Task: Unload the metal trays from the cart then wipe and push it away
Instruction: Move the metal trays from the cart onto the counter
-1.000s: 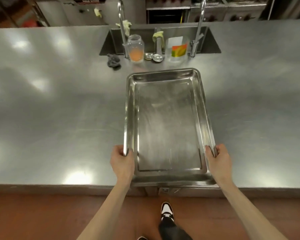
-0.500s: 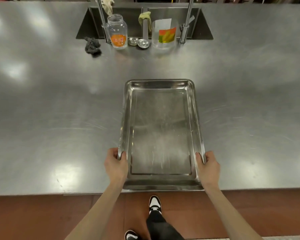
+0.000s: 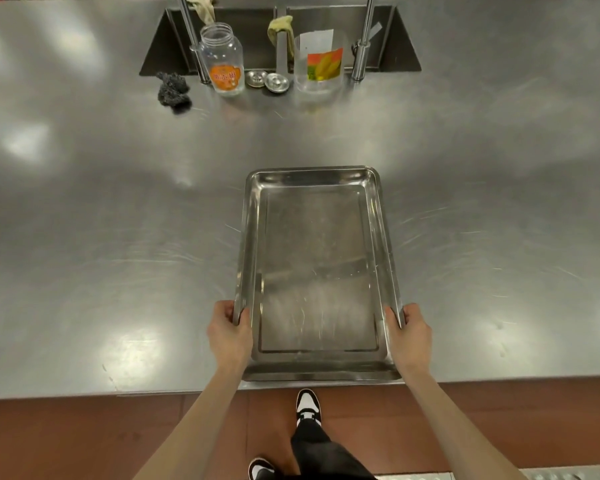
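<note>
An empty rectangular metal tray (image 3: 317, 268) lies lengthwise on the steel counter (image 3: 101, 237), its near end right at the counter's front edge. My left hand (image 3: 227, 336) grips the tray's left rim near the front corner, thumb over the lip. My right hand (image 3: 411, 336) grips the right rim the same way. The cart is out of view.
At the back, a double sink (image 3: 278, 36) with two tap posts. In front of it stand a glass jar with an orange label (image 3: 222, 60), a clear plastic jug (image 3: 321, 64), two small metal strainers (image 3: 269, 80) and a dark scouring pad (image 3: 173, 90). Red floor lies below.
The tray has come lower and nearer the counter's front edge, its near end now at the edge. Both hands keep their grip on its rims. The view has tilted down.
</note>
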Tool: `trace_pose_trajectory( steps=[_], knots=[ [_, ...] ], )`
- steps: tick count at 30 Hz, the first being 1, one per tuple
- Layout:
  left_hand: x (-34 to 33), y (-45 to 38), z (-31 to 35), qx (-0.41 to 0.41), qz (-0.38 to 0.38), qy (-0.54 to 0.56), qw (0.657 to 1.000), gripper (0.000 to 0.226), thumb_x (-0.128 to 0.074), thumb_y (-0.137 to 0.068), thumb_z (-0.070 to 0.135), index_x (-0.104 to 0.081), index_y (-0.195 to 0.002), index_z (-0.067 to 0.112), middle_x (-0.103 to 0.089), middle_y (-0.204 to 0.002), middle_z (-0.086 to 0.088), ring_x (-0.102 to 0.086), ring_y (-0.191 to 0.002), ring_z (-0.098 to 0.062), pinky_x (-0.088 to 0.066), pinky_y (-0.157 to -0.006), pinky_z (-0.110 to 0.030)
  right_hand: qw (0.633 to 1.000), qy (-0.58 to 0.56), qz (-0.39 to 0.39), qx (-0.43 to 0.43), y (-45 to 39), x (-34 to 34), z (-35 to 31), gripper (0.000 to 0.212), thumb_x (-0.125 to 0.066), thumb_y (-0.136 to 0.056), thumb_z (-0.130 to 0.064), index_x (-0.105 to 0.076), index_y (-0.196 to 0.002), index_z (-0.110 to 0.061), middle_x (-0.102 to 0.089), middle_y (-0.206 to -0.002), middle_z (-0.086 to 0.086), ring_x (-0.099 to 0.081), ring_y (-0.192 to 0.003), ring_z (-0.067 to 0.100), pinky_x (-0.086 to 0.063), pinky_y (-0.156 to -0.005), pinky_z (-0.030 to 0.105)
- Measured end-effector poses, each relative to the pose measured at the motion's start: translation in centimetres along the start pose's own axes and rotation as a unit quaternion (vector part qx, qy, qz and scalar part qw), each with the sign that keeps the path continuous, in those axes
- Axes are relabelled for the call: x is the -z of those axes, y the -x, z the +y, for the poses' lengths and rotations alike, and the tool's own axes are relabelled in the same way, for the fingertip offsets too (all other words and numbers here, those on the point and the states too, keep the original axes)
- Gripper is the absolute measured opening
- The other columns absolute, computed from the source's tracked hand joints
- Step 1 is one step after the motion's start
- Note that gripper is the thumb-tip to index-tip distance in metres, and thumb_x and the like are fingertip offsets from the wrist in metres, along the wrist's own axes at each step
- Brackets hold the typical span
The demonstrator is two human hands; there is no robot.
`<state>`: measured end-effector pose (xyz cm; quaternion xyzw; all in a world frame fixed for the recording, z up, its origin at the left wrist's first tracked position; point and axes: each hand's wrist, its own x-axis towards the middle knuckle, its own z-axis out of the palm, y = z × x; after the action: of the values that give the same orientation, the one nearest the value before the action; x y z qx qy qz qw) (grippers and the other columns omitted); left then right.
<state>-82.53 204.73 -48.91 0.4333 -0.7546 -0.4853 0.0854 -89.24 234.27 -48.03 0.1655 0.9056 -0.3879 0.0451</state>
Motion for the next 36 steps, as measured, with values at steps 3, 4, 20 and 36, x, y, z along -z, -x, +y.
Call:
trace_pose_trajectory(
  steps=[3,4,20,36],
  knots=[
    [-0.2,-0.2,0.3,0.003,-0.003,-0.010,1.000,0.009,-0.069,-0.097,0.013,-0.060,-0.096,0.017,-0.064,-0.077,-0.007,-0.060,-0.069,-0.022,-0.045,-0.062,-0.027,1.000,-0.003,-0.001,-0.007,-0.3,-0.2,0.1,0.027,-0.066,-0.102,-0.020,-0.047,-0.085,-0.010,-0.046,-0.061,-0.001,-0.041,-0.052,0.014,-0.031,-0.048,0.024],
    [-0.2,-0.3,0.4,0.006,-0.003,-0.011,1.000,0.009,-0.069,-0.096,0.013,-0.060,-0.095,0.017,-0.064,-0.078,-0.007,-0.060,-0.070,-0.023,-0.045,-0.062,-0.028,1.000,-0.004,-0.002,-0.008,-0.5,-0.2,0.1,0.027,-0.066,-0.102,-0.021,-0.048,-0.085,-0.010,-0.047,-0.061,-0.001,-0.042,-0.053,0.014,-0.033,-0.048,0.026],
    [5.2,0.7,6.6,-0.100,0.011,0.162,0.982,0.041,-0.041,-0.114,0.038,-0.050,-0.153,0.027,-0.056,-0.151,0.010,-0.052,-0.138,-0.006,-0.040,-0.101,-0.008,0.969,-0.193,-0.006,0.152,0.9,3.8,-9.0,0.049,-0.027,-0.114,-0.041,-0.038,-0.159,-0.024,-0.042,-0.158,-0.015,-0.038,-0.141,-0.008,-0.030,-0.117,0.016],
    [20.8,6.2,13.7,-0.310,0.168,0.265,0.897,0.053,-0.027,-0.109,0.048,-0.042,-0.155,0.028,-0.049,-0.162,0.006,-0.038,-0.153,-0.006,-0.025,-0.130,-0.039,0.790,-0.376,-0.223,0.430,10.3,3.8,-27.3,0.089,-0.012,-0.100,-0.076,-0.034,-0.162,-0.015,-0.036,-0.168,-0.004,-0.026,-0.158,0.014,-0.015,-0.131,0.049]
  ],
)
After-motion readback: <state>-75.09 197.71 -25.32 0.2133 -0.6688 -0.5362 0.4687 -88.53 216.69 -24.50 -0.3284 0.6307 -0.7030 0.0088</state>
